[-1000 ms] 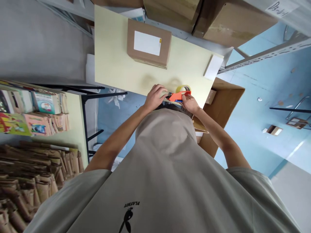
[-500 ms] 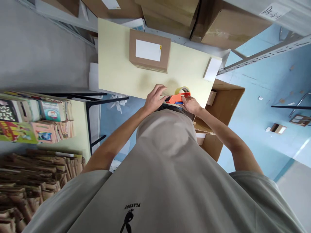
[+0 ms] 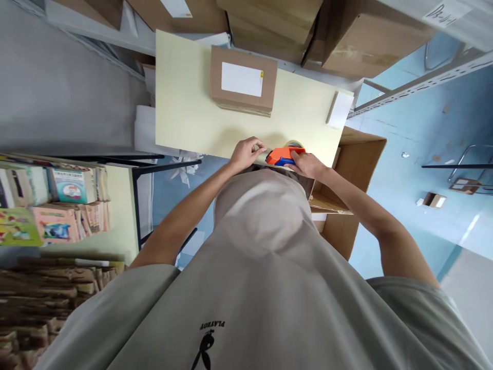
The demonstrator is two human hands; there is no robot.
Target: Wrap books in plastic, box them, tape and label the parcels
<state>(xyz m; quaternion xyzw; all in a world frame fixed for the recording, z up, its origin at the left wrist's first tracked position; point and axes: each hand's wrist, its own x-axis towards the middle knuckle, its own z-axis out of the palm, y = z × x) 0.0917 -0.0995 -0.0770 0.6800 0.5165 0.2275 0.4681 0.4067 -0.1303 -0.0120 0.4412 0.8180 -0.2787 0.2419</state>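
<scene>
My right hand point(image 3: 308, 164) grips an orange and blue tape dispenser point(image 3: 284, 155) over the table's near edge, close to my body. A roll of packing tape point(image 3: 293, 144) sits at its far side, partly hidden by the orange frame. To the left, my left hand point(image 3: 247, 154) pinches with thumb and forefinger just in front of the dispenser's cutting end. A thin, hard-to-see strip of tape seems to run from there to the dispenser. Beyond both hands, a closed cardboard box point(image 3: 244, 104) with a white label lies on the pale yellow table point(image 3: 185, 118).
A small white box point(image 3: 340, 109) lies at the table's right end. An open carton point(image 3: 358, 164) stands below on the right. Large cartons point(image 3: 269, 25) line the shelf behind. Books point(image 3: 73, 185) and stacked flattened cardboard point(image 3: 50, 293) are at the left.
My left hand has drawn slightly left from the dispenser's front end, its fingers now pinched. The dispenser has turned in my right hand, showing more of its blue part.
</scene>
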